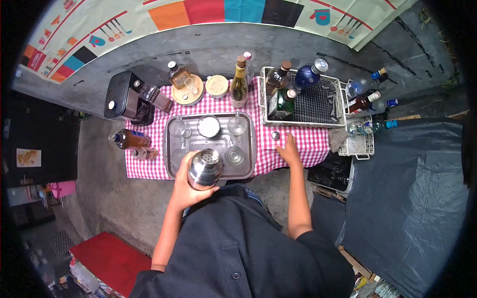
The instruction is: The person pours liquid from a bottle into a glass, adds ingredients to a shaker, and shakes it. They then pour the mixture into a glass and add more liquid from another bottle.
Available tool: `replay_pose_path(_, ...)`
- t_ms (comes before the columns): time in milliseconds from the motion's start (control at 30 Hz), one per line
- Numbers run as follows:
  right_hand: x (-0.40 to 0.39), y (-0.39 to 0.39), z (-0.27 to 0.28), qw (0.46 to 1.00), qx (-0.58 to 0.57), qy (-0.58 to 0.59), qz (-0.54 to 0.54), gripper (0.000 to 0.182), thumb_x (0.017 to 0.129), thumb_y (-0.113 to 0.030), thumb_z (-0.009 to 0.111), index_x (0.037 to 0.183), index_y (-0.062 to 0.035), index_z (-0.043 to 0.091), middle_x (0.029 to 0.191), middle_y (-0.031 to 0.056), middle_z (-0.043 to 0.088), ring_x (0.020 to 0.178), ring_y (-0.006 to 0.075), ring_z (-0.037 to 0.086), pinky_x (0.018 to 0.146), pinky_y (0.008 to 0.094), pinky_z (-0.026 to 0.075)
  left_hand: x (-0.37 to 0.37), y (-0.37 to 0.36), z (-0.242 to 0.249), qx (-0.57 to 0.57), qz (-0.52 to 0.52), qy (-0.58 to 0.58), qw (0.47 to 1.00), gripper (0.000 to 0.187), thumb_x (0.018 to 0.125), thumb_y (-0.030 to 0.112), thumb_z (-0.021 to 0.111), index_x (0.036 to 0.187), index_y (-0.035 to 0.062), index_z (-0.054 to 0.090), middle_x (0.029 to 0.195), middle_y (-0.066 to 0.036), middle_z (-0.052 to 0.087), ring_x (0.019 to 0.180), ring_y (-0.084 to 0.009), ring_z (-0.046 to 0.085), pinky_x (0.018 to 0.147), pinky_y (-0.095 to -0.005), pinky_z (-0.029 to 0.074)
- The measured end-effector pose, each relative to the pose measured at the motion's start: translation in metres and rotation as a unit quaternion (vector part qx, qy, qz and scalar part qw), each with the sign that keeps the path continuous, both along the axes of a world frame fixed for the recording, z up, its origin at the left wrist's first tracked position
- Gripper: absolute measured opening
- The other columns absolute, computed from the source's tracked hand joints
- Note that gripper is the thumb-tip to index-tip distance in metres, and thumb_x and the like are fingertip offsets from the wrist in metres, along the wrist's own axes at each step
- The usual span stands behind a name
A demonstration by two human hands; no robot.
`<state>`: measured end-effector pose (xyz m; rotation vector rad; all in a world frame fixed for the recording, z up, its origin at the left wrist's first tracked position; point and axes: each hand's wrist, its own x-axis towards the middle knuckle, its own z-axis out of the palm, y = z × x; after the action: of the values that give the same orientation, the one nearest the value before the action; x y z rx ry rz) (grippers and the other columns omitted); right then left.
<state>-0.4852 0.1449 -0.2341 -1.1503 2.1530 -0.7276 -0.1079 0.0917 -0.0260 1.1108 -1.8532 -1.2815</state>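
Note:
My left hand is wrapped round a steel cocktail shaker, whose strainer top with small holes faces up. It is held over the near edge of a grey tray. On the tray stand several clear glass mugs, one of them a mug just right of the shaker, and a white-filled bowl. My right hand is over the red-checked cloth, fingers apart and holding nothing. A small steel cap lies on the cloth just left of its fingertips.
A wire basket with several bottles stands at the back right, with more bottles beyond it. Behind the tray are a tall bottle and a round wooden board. A black machine and an amber bottle are at left.

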Motion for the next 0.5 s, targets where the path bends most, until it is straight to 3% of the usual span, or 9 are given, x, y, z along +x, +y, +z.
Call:
replay_pose_path(100,0.022,0.025,0.019,1.0,0.015,0.006,0.004,0.075,0.08,-0.017,0.075,0.141,0.0023,0.035,0.137,0.027,0.043,0.124,0.0402,0.049,0.104,0.0433,0.042,-0.014,-0.006,0.008,-0.016,-0.042,-0.03,0.999,0.095,0.058,0.02,0.091,0.137,-0.0011,0.043,0.129,-0.016,0.057,0.124,-0.0256,0.054,0.106,-0.0381,0.041)
replay_pose_path(167,0.049,0.036,0.057,0.994,0.037,-0.103,-0.006,0.073,0.081,-0.016,0.074,0.141,0.0025,0.036,0.135,0.0251,0.046,0.118,0.0341,0.054,0.098,0.0404,0.046,-0.018,-0.011,0.003,-0.005,-0.091,-0.028,0.995,0.094,0.061,0.022,0.09,0.139,0.0012,0.043,0.132,-0.017,0.056,0.126,-0.028,0.054,0.106,-0.039,0.042)
replay_pose_path(300,0.106,0.048,0.126,0.976,0.012,-0.207,0.064,0.077,0.081,-0.018,0.075,0.144,0.0014,0.034,0.134,0.0211,0.047,0.117,0.0279,0.055,0.096,0.038,0.047,-0.029,-0.017,-0.007,0.005,-0.18,-0.018,0.984,0.092,0.064,0.027,0.087,0.141,0.0029,0.041,0.137,-0.02,0.051,0.126,-0.0342,0.054,0.104,-0.0404,0.044)
replay_pose_path(367,0.133,0.054,0.151,0.899,-0.172,-0.387,0.111,0.085,0.08,-0.02,0.077,0.148,-0.0007,0.03,0.139,0.0189,0.045,0.125,0.0287,0.051,0.101,0.0391,0.044,-0.035,-0.019,-0.008,-0.002,-0.207,0.003,0.978,0.092,0.065,0.028,0.086,0.14,0.0034,0.04,0.134,-0.019,0.053,0.123,-0.0351,0.055,0.102,-0.0412,0.045)
replay_pose_path(400,0.143,0.055,0.162,0.889,-0.165,-0.411,0.114,0.095,0.078,-0.023,0.079,0.152,-0.0024,0.023,0.145,0.0192,0.039,0.134,0.0301,0.043,0.107,0.041,0.039,-0.037,-0.02,-0.01,-0.001,-0.223,0.018,0.975,0.092,0.065,0.028,0.086,0.14,0.0033,0.04,0.133,-0.019,0.054,0.121,-0.0353,0.056,0.102,-0.0413,0.045)
replay_pose_path(500,0.166,0.045,0.19,0.894,-0.208,-0.372,0.14,0.103,0.076,-0.02,0.082,0.153,-0.0037,0.016,0.149,0.0204,0.034,0.139,0.032,0.038,0.111,0.0432,0.035,-0.035,-0.021,-0.009,0.019,-0.233,0.048,0.971,0.095,0.063,0.024,0.089,0.142,0.0029,0.039,0.133,-0.017,0.053,0.125,-0.0293,0.054,0.105,-0.0399,0.042)
